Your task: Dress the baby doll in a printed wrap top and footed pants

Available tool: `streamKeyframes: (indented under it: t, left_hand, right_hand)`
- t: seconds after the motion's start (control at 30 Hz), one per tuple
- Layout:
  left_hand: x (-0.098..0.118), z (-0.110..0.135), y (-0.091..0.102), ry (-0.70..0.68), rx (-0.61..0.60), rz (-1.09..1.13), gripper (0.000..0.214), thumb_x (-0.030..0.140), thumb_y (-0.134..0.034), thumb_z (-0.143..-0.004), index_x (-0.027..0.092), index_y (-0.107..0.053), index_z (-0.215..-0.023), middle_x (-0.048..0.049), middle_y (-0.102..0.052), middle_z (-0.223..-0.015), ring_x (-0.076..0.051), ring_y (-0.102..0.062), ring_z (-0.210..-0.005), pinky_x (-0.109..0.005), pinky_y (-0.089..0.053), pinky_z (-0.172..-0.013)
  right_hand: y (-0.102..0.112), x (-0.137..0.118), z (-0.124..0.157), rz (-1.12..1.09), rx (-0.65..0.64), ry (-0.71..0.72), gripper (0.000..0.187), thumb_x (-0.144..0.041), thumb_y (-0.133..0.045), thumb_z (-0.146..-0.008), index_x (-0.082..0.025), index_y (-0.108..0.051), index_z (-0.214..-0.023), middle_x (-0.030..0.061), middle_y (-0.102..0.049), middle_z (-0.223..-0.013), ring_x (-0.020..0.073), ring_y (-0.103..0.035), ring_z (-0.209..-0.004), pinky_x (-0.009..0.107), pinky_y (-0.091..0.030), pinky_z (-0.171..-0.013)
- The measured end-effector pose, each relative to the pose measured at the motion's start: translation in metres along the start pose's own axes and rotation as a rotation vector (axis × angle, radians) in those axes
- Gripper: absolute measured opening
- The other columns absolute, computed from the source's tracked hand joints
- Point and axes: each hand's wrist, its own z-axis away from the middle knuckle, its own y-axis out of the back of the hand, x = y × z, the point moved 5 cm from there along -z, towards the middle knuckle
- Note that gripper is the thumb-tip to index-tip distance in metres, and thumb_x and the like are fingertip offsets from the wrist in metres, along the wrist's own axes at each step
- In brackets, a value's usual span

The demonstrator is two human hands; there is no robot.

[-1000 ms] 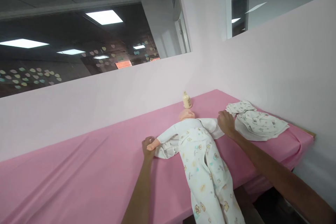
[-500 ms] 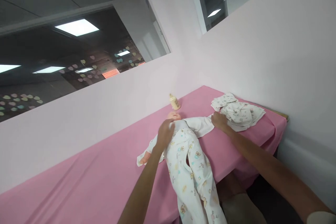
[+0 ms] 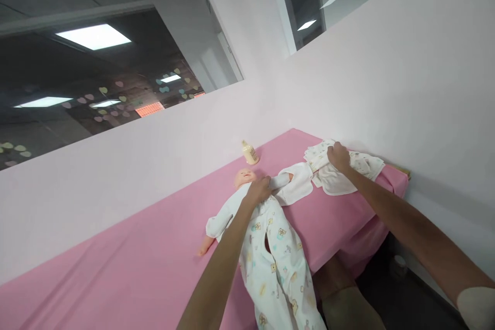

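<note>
A baby doll [image 3: 244,177] lies face up, dressed in a white long-sleeved top [image 3: 226,215] and white printed pants [image 3: 270,263] that reach over the table's near edge. My left hand [image 3: 260,191] is closed around the doll's upper arm at the shoulder, on the right side of the picture. That arm stretches right, its small hand showing against a white baby jacket [image 3: 299,184]. My right hand [image 3: 339,157] forms a fist on the jacket, holding it out to the right over a pile of white printed baby clothes [image 3: 365,164]. Where jacket and pile meet is unclear.
A cream-coloured bottle [image 3: 250,153] stands by the wall beyond the doll's head. Pink cloth [image 3: 127,263] covers the table. White walls [image 3: 386,87] with windows close in behind and to the right. A pale container [image 3: 398,266] is on the dark floor below.
My right hand has pulled the jacket right, off the doll's left-side arm and out from under its body. My left hand has shifted from the chest to the doll's other shoulder.
</note>
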Motion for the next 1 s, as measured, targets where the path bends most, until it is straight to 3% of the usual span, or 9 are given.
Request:
streamKeyframes:
  t: [0.1,0.2,0.3,0.37,0.47,0.6,0.7,0.8,1.0]
  left_hand:
    - [0.008,-0.006,-0.003,0.001,0.004,-0.044,0.045,0.025,-0.055,-0.084,0.017,-0.053,-0.128,-0.0165,-0.06,-0.124,-0.031,-0.057,-0.114,-0.04,-0.04,-0.094]
    - [0.023,-0.016,-0.008,-0.022,0.038,-0.083,0.047,0.034,-0.058,-0.084,0.017,-0.055,-0.127,-0.0191,-0.058,-0.124,-0.037,-0.051,-0.119,-0.049,-0.035,-0.099]
    - [0.038,-0.028,-0.015,-0.062,0.052,-0.093,0.035,0.027,-0.052,-0.087,0.015,-0.058,-0.119,-0.0188,-0.06,-0.122,-0.034,-0.052,-0.119,-0.049,-0.034,-0.101]
    - [0.046,-0.035,-0.02,-0.094,0.035,-0.079,0.031,0.02,-0.046,-0.088,0.017,-0.059,-0.116,-0.016,-0.062,-0.119,-0.029,-0.055,-0.115,-0.045,-0.037,-0.099]
    - [0.053,-0.042,-0.026,-0.129,0.005,-0.04,0.034,0.023,-0.045,-0.09,0.022,-0.056,-0.122,-0.0116,-0.063,-0.118,-0.026,-0.058,-0.111,-0.042,-0.04,-0.096]
    - [0.053,-0.045,-0.028,-0.11,0.011,-0.003,0.039,0.041,-0.048,-0.09,0.026,-0.055,-0.126,-0.0127,-0.062,-0.118,-0.032,-0.056,-0.115,-0.049,-0.036,-0.098]
    - [0.048,-0.042,-0.023,-0.074,0.051,0.021,0.039,0.044,-0.051,-0.088,0.025,-0.056,-0.122,-0.0131,-0.061,-0.115,-0.032,-0.056,-0.113,-0.049,-0.038,-0.096]
    - [0.042,-0.037,-0.014,-0.049,0.094,0.054,0.038,0.045,-0.054,-0.085,0.023,-0.056,-0.117,-0.0111,-0.062,-0.112,-0.029,-0.057,-0.109,-0.041,-0.042,-0.091]
    - [0.037,-0.035,-0.008,0.028,0.158,0.111,0.037,0.035,-0.05,-0.089,0.021,-0.051,-0.122,-0.0119,-0.062,-0.114,-0.026,-0.059,-0.106,-0.035,-0.044,-0.086]
  right_hand:
    - [-0.012,-0.023,0.025,-0.013,0.044,0.045,0.036,-0.019,-0.03,-0.095,-0.006,-0.053,-0.119,0.0217,-0.059,-0.113,0.0293,-0.058,-0.101,0.036,-0.04,-0.082]
    - [-0.026,-0.062,0.067,0.006,0.139,0.225,0.034,-0.025,-0.039,-0.094,-0.009,-0.054,-0.119,0.021,-0.053,-0.126,0.0331,-0.047,-0.115,0.042,-0.034,-0.094]
    - [-0.048,-0.099,0.106,0.024,0.075,0.468,0.035,-0.037,-0.043,-0.094,-0.012,-0.058,-0.112,0.0199,-0.053,-0.126,0.0343,-0.043,-0.117,0.046,-0.03,-0.098]
    - [-0.062,-0.107,0.119,0.06,-0.002,0.465,0.031,-0.031,-0.04,-0.094,-0.011,-0.061,-0.106,0.0196,-0.057,-0.117,0.0329,-0.047,-0.11,0.044,-0.033,-0.093]
    - [-0.073,-0.103,0.12,0.118,-0.062,0.424,0.03,-0.02,-0.035,-0.095,-0.011,-0.063,-0.102,0.0193,-0.06,-0.109,0.0308,-0.051,-0.104,0.042,-0.035,-0.089]
    - [-0.07,-0.087,0.106,0.148,-0.077,0.429,0.032,-0.015,-0.034,-0.095,-0.011,-0.063,-0.105,0.0193,-0.062,-0.108,0.0298,-0.053,-0.105,0.04,-0.034,-0.089]
    - [-0.063,-0.07,0.092,0.14,-0.048,0.289,0.032,-0.017,-0.035,-0.095,-0.01,-0.064,-0.104,0.0191,-0.064,-0.107,0.0305,-0.054,-0.105,0.04,-0.034,-0.088]
    - [-0.062,-0.06,0.084,0.118,-0.057,0.174,0.032,-0.019,-0.035,-0.094,-0.011,-0.065,-0.102,0.0184,-0.066,-0.106,0.0307,-0.055,-0.104,0.041,-0.035,-0.086]
    - [-0.069,-0.062,0.094,0.16,-0.049,0.242,0.032,-0.017,-0.035,-0.093,-0.012,-0.065,-0.1,0.0178,-0.066,-0.106,0.0304,-0.055,-0.102,0.042,-0.035,-0.086]
